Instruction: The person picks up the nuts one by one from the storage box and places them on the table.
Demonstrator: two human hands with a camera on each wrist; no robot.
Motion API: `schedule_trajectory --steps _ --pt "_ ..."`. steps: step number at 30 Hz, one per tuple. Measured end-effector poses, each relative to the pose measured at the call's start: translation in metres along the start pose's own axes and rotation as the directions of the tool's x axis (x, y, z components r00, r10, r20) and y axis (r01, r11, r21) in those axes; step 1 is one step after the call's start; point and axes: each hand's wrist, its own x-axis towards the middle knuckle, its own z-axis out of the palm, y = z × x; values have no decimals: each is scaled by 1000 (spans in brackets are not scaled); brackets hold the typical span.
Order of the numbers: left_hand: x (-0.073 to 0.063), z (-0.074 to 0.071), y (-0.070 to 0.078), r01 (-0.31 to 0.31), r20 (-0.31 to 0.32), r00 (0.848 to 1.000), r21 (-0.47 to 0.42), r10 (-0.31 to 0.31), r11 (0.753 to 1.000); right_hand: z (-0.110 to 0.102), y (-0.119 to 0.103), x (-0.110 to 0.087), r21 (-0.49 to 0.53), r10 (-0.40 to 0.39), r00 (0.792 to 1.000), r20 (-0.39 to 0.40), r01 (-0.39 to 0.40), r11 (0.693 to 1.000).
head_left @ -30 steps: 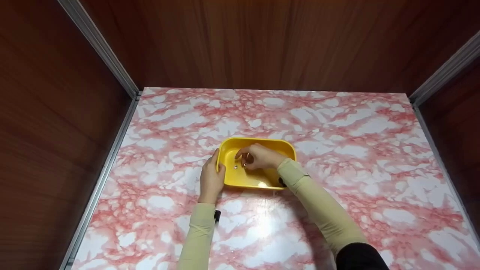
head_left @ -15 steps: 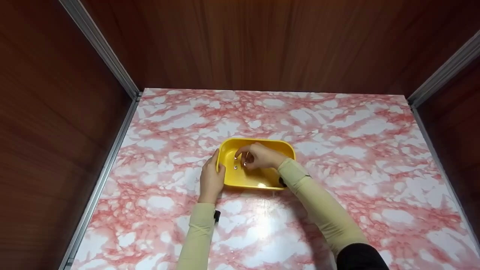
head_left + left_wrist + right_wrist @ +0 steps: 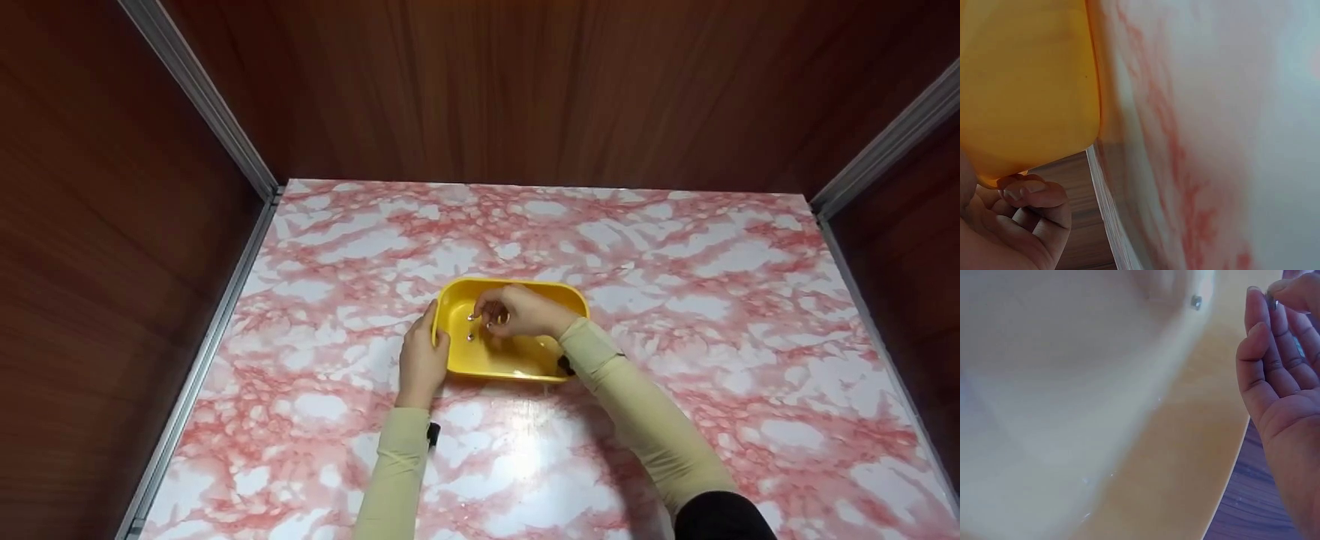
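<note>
A yellow plastic tub (image 3: 502,373) stands on the table. The left hand (image 3: 424,360) grips its left wall, thumb inside the rim and fingers outside; the left wrist view has curled fingers (image 3: 1039,194) at the tub's edge. Inside the tub, the right hand (image 3: 521,311) is held with fingers bent. Between its thumb and fingers it pinches a small metal piece, probably a nut (image 3: 1271,301). Two small shiny nuts lie on the tub floor by the right fingertips: a farther nut (image 3: 471,317) and a nearer nut (image 3: 470,337). The right palm is hidden in the head view.
The tabletop (image 3: 315,300) has a red and white marbled pattern. Dark wood panels (image 3: 480,90) wall it at the back and sides, with metal rails (image 3: 202,97) along the corners.
One nut lay visible on the tub floor a second ago; a second one has appeared beside the right index fingertip. The right fingers have since drawn slightly back from it. The left hand stays put.
</note>
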Motion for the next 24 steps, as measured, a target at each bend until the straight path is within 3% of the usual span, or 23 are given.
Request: schedule_trajectory --steps 8,15,24 --pt "-1 1 1 32 14 999 11 -32 999 -5 -8 -5 19 -9 1000 -15 9 1000" --pt "-1 0 3 42 20 999 0 -42 999 -13 -15 -9 21 -64 997 -51 65 998" --pt "-2 -2 3 54 23 998 -20 -54 998 -21 -19 -18 33 -24 997 -78 26 999"
